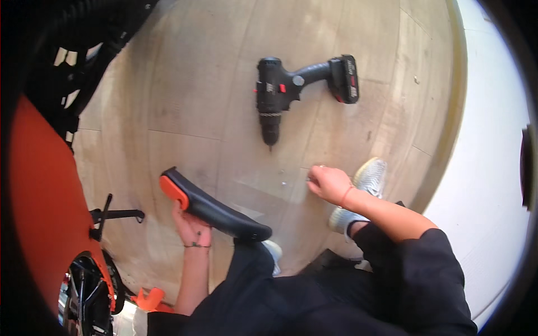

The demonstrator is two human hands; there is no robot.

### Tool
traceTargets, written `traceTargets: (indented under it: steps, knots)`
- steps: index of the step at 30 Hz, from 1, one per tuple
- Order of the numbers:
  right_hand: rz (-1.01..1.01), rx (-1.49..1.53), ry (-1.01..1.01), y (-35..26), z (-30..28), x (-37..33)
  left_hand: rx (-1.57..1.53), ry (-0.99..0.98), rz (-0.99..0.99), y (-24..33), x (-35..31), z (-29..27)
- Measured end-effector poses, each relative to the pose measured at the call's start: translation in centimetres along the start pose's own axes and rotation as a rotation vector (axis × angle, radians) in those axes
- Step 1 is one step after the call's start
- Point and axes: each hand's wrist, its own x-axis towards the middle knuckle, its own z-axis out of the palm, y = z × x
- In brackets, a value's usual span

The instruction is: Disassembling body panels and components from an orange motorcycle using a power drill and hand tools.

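My left hand (pixel 191 225) grips a long, black, curved saddle (pixel 221 210) with an orange panel at its far left end. The saddle slants across, its near right end close to my left knee. My left fingers are partly hidden beneath it. Over the floor to the right, my right hand (pixel 329 183) is closed with its fingers curled together. Whatever may be in those fingers is too small or hidden to tell. Between the hands, a tiny metal piece (pixel 283 183), perhaps a screw, lies on the floor. A black cordless drill (pixel 271 92) rests on its side farther off.
Along the left stands a large orange body panel (pixel 47 185) of some vehicle, with a black lever (pixel 120 214) jutting out. A black frame-like part (pixel 78 78) is at the far left. My shoes (pixel 371 178) are beside my right forearm. A white wall (pixel 493 145) borders the right.
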Motion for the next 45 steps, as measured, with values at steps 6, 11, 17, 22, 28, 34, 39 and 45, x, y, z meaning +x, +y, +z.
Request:
traceTargets:
  steps: [6, 11, 17, 22, 28, 34, 39, 45]
  knots:
    - [0.037, 0.112, 0.012, -0.6, 0.5, -0.6, -0.056, 0.018, -0.001, -0.3, -0.4, 0.7]
    - [-0.062, 0.089, 0.16, -1.2, 1.4, -1.2, -0.027, -0.002, -0.008, -0.4, -0.6, 0.3]
    - [-0.144, 0.072, 0.177, -3.9, 3.3, -0.4, -0.076, 0.017, -0.01, -1.3, -0.7, 0.2]
    - [-0.084, -0.094, 0.155, -4.0, 5.0, 0.8, -0.046, -0.034, -0.014, -1.5, -0.7, 0.1]
    - [-0.21, 0.289, 0.105, -4.0, 3.0, -0.7, 0.009, -0.037, 0.04, -1.5, -0.9, 0.6]
    - [0.065, 0.916, -0.134, -3.2, 1.7, -0.9, 0.015, -0.065, 0.019, -2.0, -0.8, 1.1]
    - [-0.002, 0.454, -0.105, -1.7, 3.0, -0.5, -0.037, -0.074, 0.014, -2.3, -1.0, 0.9]
    - [-0.143, 0.222, 0.066, -1.7, 2.9, -0.9, -0.034, -0.177, -0.033, -2.9, -0.3, 0.2]
